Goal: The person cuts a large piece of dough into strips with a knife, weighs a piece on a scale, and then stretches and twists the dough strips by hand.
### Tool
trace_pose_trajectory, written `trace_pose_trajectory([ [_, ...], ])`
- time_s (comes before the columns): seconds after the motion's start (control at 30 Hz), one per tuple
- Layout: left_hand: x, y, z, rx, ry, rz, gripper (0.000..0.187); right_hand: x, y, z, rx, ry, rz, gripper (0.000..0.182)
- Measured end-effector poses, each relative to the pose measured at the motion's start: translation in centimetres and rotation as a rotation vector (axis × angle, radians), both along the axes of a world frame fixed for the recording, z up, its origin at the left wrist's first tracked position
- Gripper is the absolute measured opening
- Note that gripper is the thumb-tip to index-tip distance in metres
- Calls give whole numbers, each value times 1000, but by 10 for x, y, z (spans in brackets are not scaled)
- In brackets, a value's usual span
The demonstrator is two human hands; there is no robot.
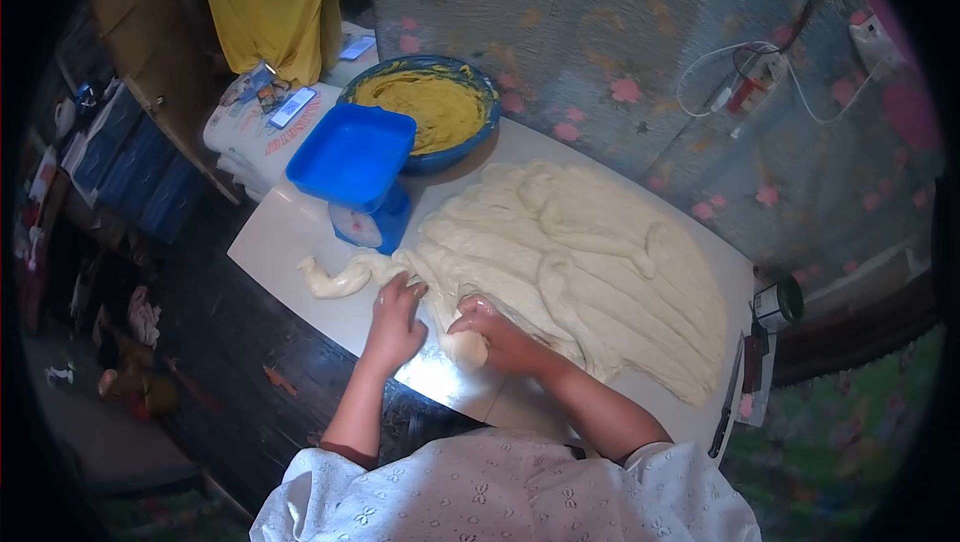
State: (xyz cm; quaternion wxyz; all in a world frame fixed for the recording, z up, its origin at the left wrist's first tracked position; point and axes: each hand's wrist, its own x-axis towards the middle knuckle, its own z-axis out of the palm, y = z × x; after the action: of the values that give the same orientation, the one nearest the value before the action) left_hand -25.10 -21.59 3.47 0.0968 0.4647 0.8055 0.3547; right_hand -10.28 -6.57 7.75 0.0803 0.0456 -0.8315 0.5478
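A wide sheet of pale dough spreads over the white table, with a twisted strip running off its left end below the blue scale. My left hand lies at that strip, fingers apart, its fingertips touching the dough. Beside it, my right hand is closed on a piece of dough at the near edge of the sheet. A rounded, pale end bulges out below my right fingers.
A blue scale with a tray stands at the back left, in front of a blue basin of yellow mixture. White sacks and a phone lie farther left. A dark-lidded jar is at the right edge.
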Motion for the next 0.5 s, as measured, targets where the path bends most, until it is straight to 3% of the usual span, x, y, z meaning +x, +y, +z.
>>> trace_pose_trajectory([
  [0.07, 12, 0, -6, -18, -4, -35, 75, 9, -9, 5, -59, -8, -12, 31],
  [0.17, 19, 6, -19, 107, -23, 86, 76, 12, -27, -3, 66, 46, 155, 34],
  [0.2, 22, 10, -13, 215, -82, 144, 61, 14, -34, 6, 28, 57, 183, 37],
  [0.23, 21, 9, -8, 216, -86, 134, 61, 15, -42, 14, -9, 66, 211, 42],
  [0.3, 10, 2, 5, 356, -232, 151, 43, 13, -50, 24, 18, 101, 252, 40],
  [0.4, 1, -7, 60, 510, -456, -6, 32, 7, -44, 30, 27, 196, -30, 28],
  [0.43, 0, -11, 72, 334, -550, -69, 36, 6, -37, 30, 11, 218, -165, 25],
  [0.47, 0, -11, 74, 285, -727, -200, 44, 9, -32, 26, -118, 124, -306, 27],
  [0.5, 2, -11, 75, 230, -898, -331, 54, 3, -33, 24, -566, 183, -350, 24],
])
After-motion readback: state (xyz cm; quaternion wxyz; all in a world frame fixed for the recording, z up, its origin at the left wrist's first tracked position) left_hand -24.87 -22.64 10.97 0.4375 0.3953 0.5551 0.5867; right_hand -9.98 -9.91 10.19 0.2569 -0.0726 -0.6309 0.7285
